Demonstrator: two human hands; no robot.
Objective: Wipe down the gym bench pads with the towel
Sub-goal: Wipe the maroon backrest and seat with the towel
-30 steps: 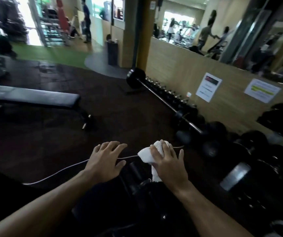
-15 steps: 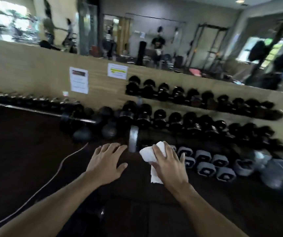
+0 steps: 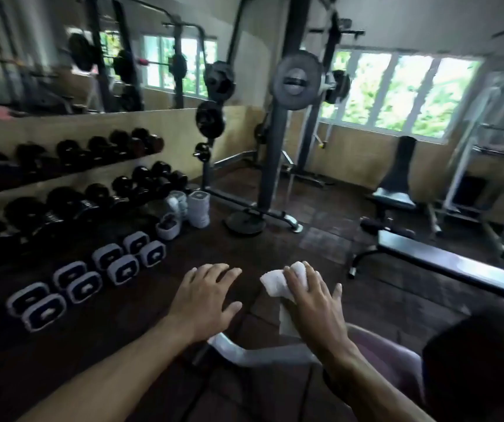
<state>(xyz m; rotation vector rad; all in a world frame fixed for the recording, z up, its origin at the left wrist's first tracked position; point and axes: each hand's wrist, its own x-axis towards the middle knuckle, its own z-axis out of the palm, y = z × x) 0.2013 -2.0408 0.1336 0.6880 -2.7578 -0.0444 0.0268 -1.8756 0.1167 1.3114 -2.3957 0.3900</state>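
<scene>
My right hand point(image 3: 313, 303) holds a bunched white towel point(image 3: 279, 284) in front of me, above the dark floor. Beside it on the left, my left hand point(image 3: 206, 295) is held flat with the fingers spread and nothing in it. A long flat bench with a dark pad point(image 3: 454, 264) stands to the right, a short way beyond my right hand. Further back on the right is an incline bench point(image 3: 395, 194) with its back pad upright. Neither hand touches a bench.
A two-tier dumbbell rack point(image 3: 62, 178) runs along the left wall, with several grey dumbbells point(image 3: 86, 284) on the floor before it. A squat rack with plates point(image 3: 275, 147) stands ahead. A white frame tube point(image 3: 259, 354) and a dark rounded pad point(image 3: 482, 360) lie close below my hands.
My view has swung far to the right, from the barbell and dumbbell wall to the squat rack and benches. Both hands keep the same pose, the towel still in my right hand.
</scene>
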